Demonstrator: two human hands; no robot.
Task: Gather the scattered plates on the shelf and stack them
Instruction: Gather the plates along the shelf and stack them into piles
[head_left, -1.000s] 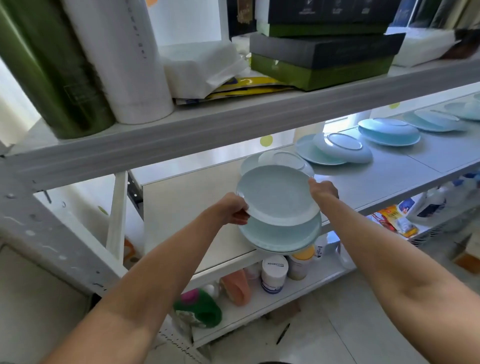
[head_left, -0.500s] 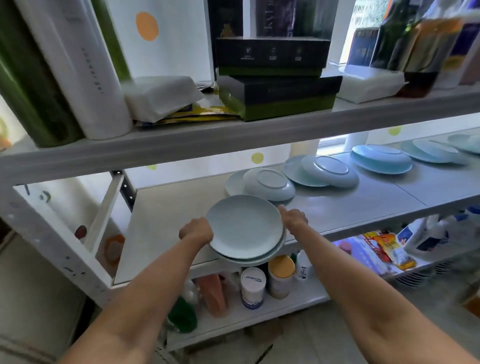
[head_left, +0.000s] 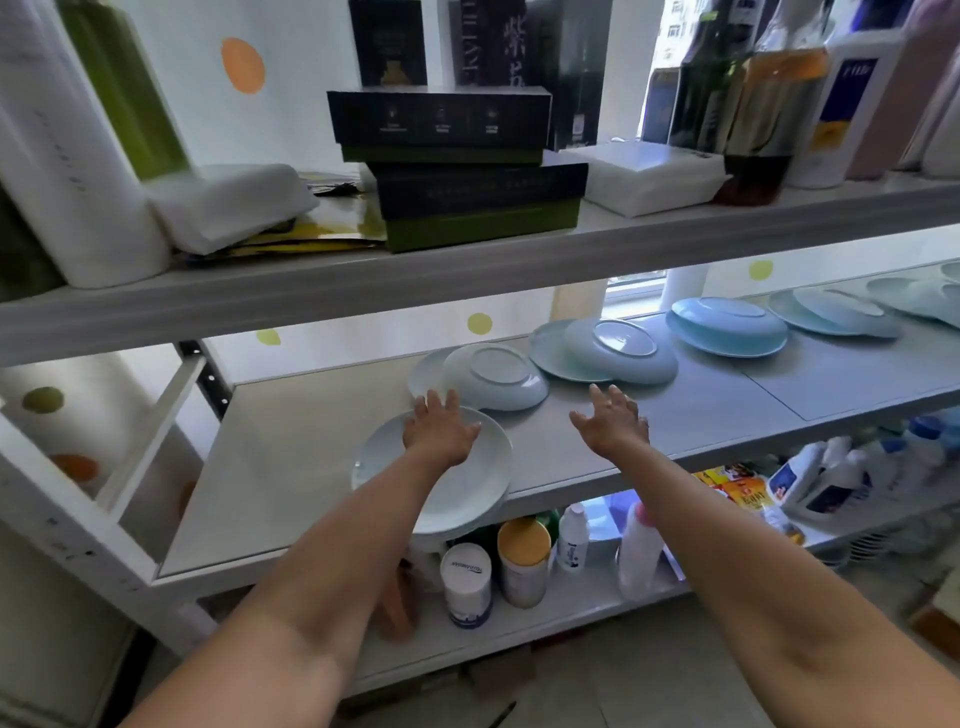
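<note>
A stack of two pale blue plates (head_left: 467, 483) lies at the front edge of the middle shelf (head_left: 311, 457), overhanging it slightly. My left hand (head_left: 441, 428) hovers open over its far rim, fingers spread. My right hand (head_left: 613, 423) is open above bare shelf to the right, holding nothing. Just beyond the hands an upside-down plate (head_left: 498, 376) rests on another. Further right lie more overlapping pairs (head_left: 608, 353), (head_left: 727, 327), (head_left: 831, 312).
The upper shelf (head_left: 467, 270) hangs low over the plates, loaded with dark boxes (head_left: 467, 166), a white roll (head_left: 67, 156) and bottles (head_left: 753, 104). Below stand bottles and jars (head_left: 519, 561). A slanted brace (head_left: 150, 431) is at the left.
Both hands carried the two stacked plates down onto the front of the middle shelf and let go. The hands have moved forward and opened. The camera has tilted upward.
</note>
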